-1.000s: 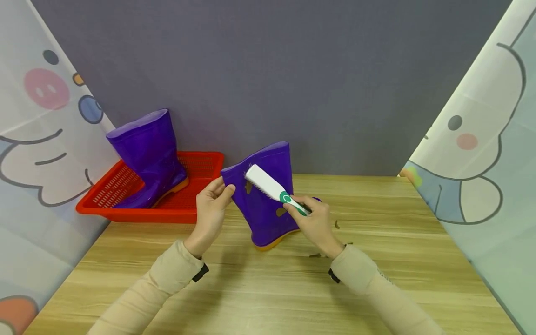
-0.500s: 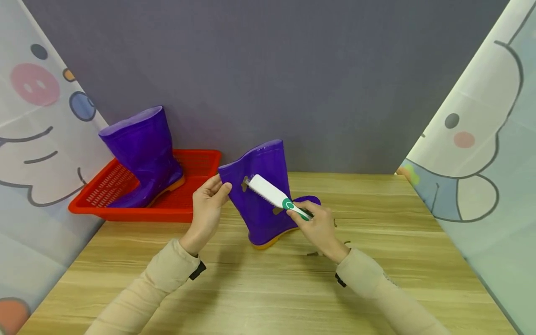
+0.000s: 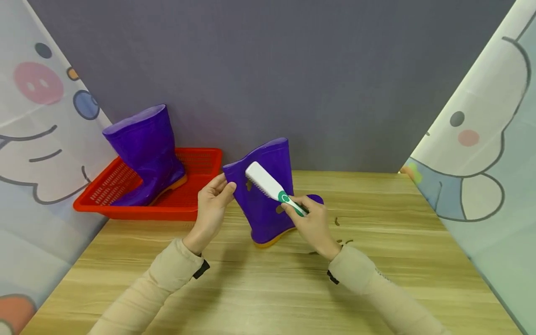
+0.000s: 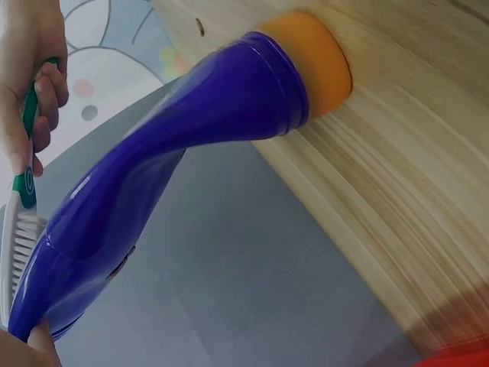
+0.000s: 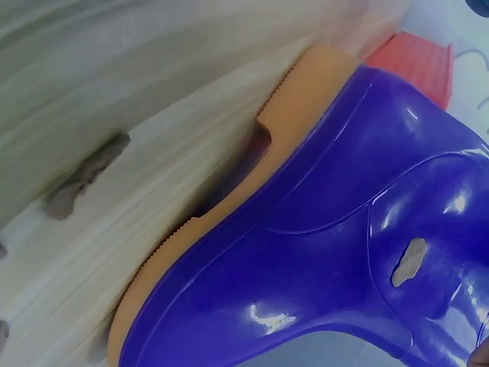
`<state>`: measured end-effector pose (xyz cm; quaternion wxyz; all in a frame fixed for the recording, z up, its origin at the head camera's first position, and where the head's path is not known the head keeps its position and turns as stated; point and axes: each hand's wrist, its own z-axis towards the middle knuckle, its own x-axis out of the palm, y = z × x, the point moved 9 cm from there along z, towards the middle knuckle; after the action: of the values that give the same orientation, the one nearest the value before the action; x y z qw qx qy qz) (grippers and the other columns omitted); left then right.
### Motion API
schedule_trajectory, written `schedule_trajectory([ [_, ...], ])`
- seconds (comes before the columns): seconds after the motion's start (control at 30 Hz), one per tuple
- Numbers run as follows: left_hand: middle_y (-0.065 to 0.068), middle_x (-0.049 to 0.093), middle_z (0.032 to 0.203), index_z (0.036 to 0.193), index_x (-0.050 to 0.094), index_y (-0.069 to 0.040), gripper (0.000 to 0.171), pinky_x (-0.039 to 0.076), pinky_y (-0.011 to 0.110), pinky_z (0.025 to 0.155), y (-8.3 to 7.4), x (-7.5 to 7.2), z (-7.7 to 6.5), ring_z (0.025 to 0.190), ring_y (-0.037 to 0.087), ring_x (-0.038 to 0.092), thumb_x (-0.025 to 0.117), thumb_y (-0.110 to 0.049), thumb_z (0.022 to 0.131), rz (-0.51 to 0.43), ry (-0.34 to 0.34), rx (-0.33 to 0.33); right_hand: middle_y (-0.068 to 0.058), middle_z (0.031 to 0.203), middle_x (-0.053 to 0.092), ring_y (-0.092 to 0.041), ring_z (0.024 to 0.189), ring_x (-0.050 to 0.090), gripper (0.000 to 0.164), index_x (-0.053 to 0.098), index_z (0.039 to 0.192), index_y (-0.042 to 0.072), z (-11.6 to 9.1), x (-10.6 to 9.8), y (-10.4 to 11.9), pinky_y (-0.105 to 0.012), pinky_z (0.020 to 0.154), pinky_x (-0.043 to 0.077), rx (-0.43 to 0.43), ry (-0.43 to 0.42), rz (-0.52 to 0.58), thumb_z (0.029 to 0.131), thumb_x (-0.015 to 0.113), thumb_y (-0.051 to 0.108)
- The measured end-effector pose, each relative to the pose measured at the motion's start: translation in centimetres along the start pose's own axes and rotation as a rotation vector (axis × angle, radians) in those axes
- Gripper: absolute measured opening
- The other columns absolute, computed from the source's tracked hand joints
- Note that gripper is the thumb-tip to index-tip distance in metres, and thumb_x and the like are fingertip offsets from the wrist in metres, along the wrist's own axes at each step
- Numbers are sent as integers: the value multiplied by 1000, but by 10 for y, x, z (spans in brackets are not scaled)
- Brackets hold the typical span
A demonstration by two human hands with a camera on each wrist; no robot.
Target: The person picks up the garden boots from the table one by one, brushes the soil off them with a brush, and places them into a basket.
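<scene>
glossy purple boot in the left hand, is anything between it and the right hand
Yes, the white-and-green bristled brush, which the right hand holds by its handle, bristles turned towards the shaft of the glossy purple boot. Nothing else visible stands between them.

- a small booth-like work corner, wider building unclear
- plain grey panel [image 3: 268, 83] behind
- cartoon-printed sheets [image 3: 473, 149] on both sides
- wood-grain tabletop [image 3: 268, 293] between

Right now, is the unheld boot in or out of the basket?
In: that boot has its foot inside the basket, behind its front rim.
</scene>
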<state>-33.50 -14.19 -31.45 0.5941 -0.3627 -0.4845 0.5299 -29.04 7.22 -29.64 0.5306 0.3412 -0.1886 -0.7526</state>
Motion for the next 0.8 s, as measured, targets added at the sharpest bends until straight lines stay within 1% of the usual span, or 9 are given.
schedule_trajectory([
  [0.1,-11,67,95,124,51,5,33,53,25,81,2,0,1,85,5,63,52,-4,92,-20,-5,-15,-17,74,68,-4,52,43,13,67,85,-8,-2,2,-2,-14,43,37,-4,10,1,73,71,-6],
  [0.3,-9,67,92,123,50,7,32,54,23,77,5,-4,3,82,5,63,50,0,92,-54,-30,-38,-16,72,67,-4,54,48,14,67,82,-7,-6,3,-5,-15,44,41,-3,17,-30,71,74,-4],
  [0.6,-9,68,92,124,49,8,33,54,21,77,7,-5,6,81,4,63,50,0,92,-82,-25,-45,-13,66,64,-1,51,42,13,67,81,-7,-11,0,-17,-18,43,39,85,62,-37,71,74,-4],
  [0.7,-9,68,93,125,48,8,34,53,22,78,7,-5,6,83,4,63,50,0,92,-91,-17,-45,-13,65,63,0,51,40,13,66,82,-8,-11,-5,-18,-17,42,38,80,57,-23,72,73,-5],
  [0.8,-9,68,94,126,48,8,35,53,22,78,6,-4,6,85,5,63,51,0,92,-91,-10,-42,-14,64,62,2,49,39,13,65,83,-9,-10,-11,-18,-16,40,36,58,23,12,72,72,-8],
])
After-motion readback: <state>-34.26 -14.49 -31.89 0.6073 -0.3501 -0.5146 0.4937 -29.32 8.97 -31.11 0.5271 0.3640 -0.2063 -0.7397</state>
